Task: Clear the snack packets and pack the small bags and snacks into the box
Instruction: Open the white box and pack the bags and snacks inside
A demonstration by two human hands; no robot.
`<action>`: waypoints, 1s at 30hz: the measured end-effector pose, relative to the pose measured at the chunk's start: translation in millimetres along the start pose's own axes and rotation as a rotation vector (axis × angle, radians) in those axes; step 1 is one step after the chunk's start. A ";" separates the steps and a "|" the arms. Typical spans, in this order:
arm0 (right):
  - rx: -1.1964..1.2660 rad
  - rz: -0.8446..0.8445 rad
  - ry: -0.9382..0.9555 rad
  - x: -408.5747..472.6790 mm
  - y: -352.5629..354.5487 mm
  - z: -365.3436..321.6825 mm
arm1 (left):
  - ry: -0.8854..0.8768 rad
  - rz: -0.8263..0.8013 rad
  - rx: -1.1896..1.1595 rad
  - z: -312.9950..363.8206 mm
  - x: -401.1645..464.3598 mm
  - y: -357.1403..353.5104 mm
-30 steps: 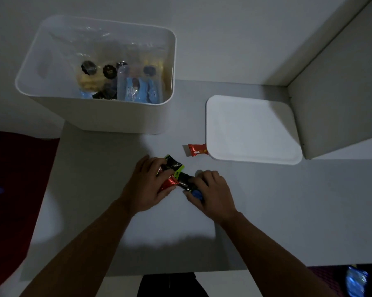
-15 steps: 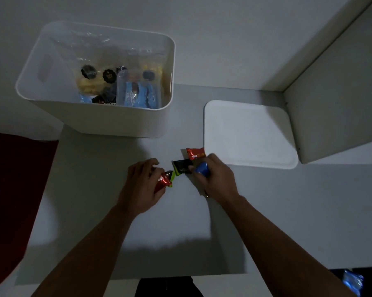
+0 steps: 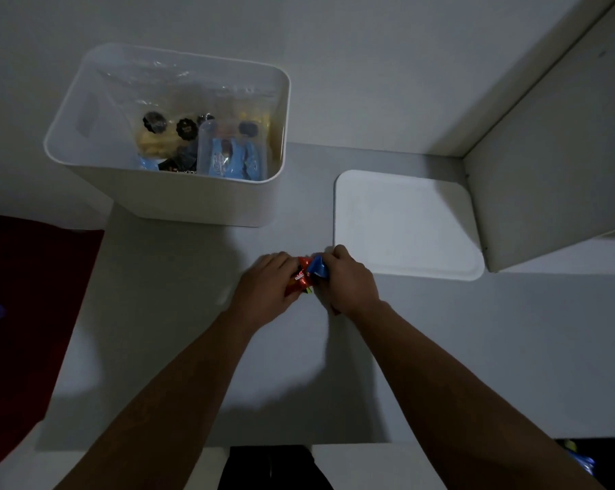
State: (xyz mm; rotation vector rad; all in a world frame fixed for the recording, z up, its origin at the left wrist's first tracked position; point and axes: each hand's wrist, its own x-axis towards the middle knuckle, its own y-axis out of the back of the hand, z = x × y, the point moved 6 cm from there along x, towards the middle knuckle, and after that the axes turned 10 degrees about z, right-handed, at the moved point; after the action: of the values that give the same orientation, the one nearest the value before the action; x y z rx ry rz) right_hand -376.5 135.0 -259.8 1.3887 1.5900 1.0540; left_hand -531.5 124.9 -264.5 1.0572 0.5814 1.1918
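- While the room is dim, two bare arms reach up from the bottom of the frame and meet near the middle, on a pale grey table [image 3: 476, 348].
- The left hand [image 3: 267, 286] has its fingers curled round a red snack packet [image 3: 299, 279]. A bit of yellow-green wrapper sticks out under the red one.
- The right hand [image 3: 348, 282] has its fingers bent over and pinches a blue snack packet [image 3: 318, 267] at its left edge.
- The red and blue packets touch each other in the gap between the two hands. More packets may be hidden under the hands, but I cannot tell.
- The white box [image 3: 200, 203] stands in the upper left of the frame, open at the top, well apart from the hands.
- Inside the box lie clear small bags [image 3: 228, 150] with blue packets in them, plus yellowish snacks and some round dark labels. They sit toward the near side of the box.
- The flat white lid [image 3: 405, 224] lies on the table in the middle right, just beside the right hand. The tip of one right finger is at the lid's lower left corner.
- A big pale block [image 3: 553, 171] stands at the far right, touching the lid's right edge.
- A dark red cloth [image 3: 26, 313] fills the left edge of the frame, with something blue on it.
- Something blue and shiny shows at the bottom right corner, too dark to make out.
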 end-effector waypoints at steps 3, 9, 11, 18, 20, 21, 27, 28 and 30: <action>-0.050 -0.012 0.016 -10.3 6.1 -10.4 | 0.138 -0.048 0.036 6.4 -5.8 -0.3; -0.064 -0.084 -0.037 -24.2 43.2 -21.5 | 0.426 -0.049 -0.045 30.4 -34.4 35.1; -0.023 -0.043 -0.052 -19.8 72.7 -33.9 | 0.463 -0.047 -0.156 42.0 -31.9 57.0; 0.189 0.222 -0.036 17.0 212.2 -98.8 | 0.505 0.143 -0.350 56.2 21.1 197.2; 0.236 0.243 -0.022 32.8 239.4 -120.8 | 0.491 0.224 -0.355 49.9 39.6 241.6; 0.251 0.239 -0.013 41.9 249.1 -132.3 | 0.488 0.252 -0.348 42.9 48.4 260.3; 0.323 0.130 0.032 103.4 251.7 -196.9 | 0.607 0.271 -0.324 -24.3 85.2 321.8; 0.331 0.104 0.030 115.2 244.0 -207.7 | 0.635 0.260 -0.315 -39.2 89.7 323.9; 0.359 0.037 0.012 141.3 223.7 -228.4 | 0.697 0.234 -0.326 -68.0 99.3 323.8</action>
State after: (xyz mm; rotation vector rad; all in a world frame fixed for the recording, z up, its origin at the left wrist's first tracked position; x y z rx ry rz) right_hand -523.0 267.4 28.6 1.6533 1.8330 0.8242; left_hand -705.1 244.0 9.4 0.4182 0.7717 1.8091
